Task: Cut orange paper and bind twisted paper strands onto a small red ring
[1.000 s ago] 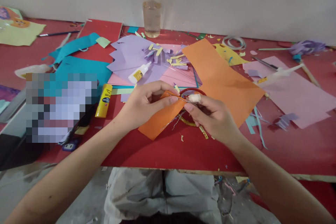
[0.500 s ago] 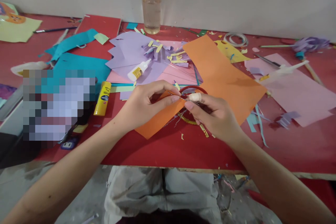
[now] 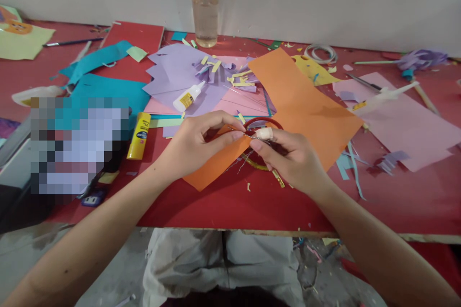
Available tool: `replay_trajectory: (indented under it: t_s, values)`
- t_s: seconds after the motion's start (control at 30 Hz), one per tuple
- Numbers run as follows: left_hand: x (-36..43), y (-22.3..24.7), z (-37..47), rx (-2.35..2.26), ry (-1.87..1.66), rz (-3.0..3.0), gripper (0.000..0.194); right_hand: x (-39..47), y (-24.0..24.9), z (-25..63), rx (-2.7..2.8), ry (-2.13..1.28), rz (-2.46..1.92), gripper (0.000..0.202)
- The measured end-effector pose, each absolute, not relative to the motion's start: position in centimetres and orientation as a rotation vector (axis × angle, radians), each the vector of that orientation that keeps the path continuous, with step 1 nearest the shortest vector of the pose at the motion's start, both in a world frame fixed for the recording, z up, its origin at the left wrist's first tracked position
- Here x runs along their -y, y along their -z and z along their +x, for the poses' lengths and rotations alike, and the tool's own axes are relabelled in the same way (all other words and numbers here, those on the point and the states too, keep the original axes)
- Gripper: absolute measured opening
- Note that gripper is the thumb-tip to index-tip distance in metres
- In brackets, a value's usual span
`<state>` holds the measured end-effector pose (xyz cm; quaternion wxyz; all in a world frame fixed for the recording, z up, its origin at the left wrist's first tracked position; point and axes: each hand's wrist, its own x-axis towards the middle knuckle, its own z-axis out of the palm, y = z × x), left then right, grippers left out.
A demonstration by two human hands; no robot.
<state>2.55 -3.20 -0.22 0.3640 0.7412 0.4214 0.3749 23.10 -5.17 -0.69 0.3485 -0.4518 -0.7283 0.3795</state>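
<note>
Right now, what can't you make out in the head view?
All in the head view:
Orange piece: upper part hidden by the left hand.
Thin strands: pinched stretch hidden by fingers of the right hand.
Red ring: right side behind that hand.
Left-side device: pixelated.
Glue stick: print too small.

The person is wearing loose, light grey trousers (image 3: 187, 264), and soft folds are creasing the fabric on both legs. A dark edge of clothing (image 3: 223, 299) is showing at the bottom of the view, too dim for its cut to be told. Both forearms are showing bare: the left forearm (image 3: 108, 230) is bearing two small spots, one near the wrist and one nearer the elbow. On the right hand (image 3: 293, 153), a pale, off-white wrap (image 3: 264, 134) is circling one of the fingers (image 3: 281, 138) near its end.
</note>
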Motion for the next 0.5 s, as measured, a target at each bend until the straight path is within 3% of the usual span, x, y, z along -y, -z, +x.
replay_trajectory:
  t_s: [0.5]
  values:
    - [3.19, 0.14, 2.59, -1.053, -0.981, 1.918, 0.006, 5.08, 0.86, 23.19, 1.914, -0.945, -1.136, 0.024]
